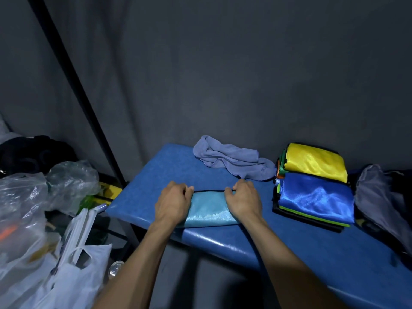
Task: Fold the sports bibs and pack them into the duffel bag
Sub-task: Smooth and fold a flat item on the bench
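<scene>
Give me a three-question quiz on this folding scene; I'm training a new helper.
1. True or false: both hands, left and right, are on the light blue bib.
2. Which bib tops the stack nearer the person? A yellow, B blue, C red
3. Fill in: the crumpled grey towel lies on the blue ____.

Key: 1 true; 2 B, the blue bib, with the yellow bib behind it; 3 table.

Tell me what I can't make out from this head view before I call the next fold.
- Light blue bib: both ends covered by the left hand and right hand.
- Bib stack: lower layers show only edges; count unclear.
- Dark bag: cut off by the right edge; opening hidden by grey cloth.
- Plastic bags: contents blurred.
</scene>
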The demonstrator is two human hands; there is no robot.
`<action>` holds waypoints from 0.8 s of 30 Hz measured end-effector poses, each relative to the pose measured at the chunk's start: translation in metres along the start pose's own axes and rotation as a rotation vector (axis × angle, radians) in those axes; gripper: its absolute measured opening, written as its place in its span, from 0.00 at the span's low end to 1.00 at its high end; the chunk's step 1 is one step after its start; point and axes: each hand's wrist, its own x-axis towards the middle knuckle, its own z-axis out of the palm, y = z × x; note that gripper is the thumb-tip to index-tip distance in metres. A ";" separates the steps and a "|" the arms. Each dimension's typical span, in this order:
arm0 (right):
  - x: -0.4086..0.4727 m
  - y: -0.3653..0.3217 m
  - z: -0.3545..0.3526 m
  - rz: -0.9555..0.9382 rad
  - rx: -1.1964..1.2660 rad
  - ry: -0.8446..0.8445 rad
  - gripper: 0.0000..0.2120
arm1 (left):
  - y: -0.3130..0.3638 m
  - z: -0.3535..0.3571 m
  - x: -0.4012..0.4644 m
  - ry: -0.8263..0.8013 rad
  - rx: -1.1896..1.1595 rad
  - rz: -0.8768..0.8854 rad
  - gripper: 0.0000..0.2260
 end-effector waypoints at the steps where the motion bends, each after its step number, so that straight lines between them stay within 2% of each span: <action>1: 0.002 0.000 -0.006 0.043 -0.027 -0.047 0.16 | 0.000 0.002 -0.001 0.018 -0.014 -0.002 0.20; 5: 0.006 -0.007 -0.017 0.185 0.021 -0.181 0.18 | -0.003 0.005 -0.003 0.068 -0.089 -0.006 0.20; 8: 0.005 -0.011 -0.016 0.232 0.110 -0.161 0.19 | -0.004 0.006 -0.009 0.077 -0.123 0.016 0.20; 11: 0.003 -0.014 -0.016 0.278 0.202 -0.119 0.19 | -0.006 0.005 -0.012 0.072 -0.184 0.028 0.11; 12: 0.003 -0.015 -0.017 0.286 0.255 -0.106 0.18 | -0.007 0.004 -0.013 0.054 -0.177 0.032 0.12; 15: 0.001 -0.019 -0.016 0.310 0.456 -0.070 0.18 | -0.008 0.008 -0.014 -0.014 -0.066 0.091 0.29; 17: -0.002 -0.017 -0.015 0.336 0.548 -0.037 0.16 | -0.008 0.009 -0.017 -0.048 0.004 0.079 0.32; 21: -0.010 -0.006 -0.013 0.403 0.679 0.017 0.16 | -0.001 0.006 -0.029 -0.089 0.048 0.052 0.19; 24: -0.017 -0.002 -0.013 0.412 0.733 0.048 0.16 | 0.007 0.005 -0.041 -0.031 0.058 0.082 0.16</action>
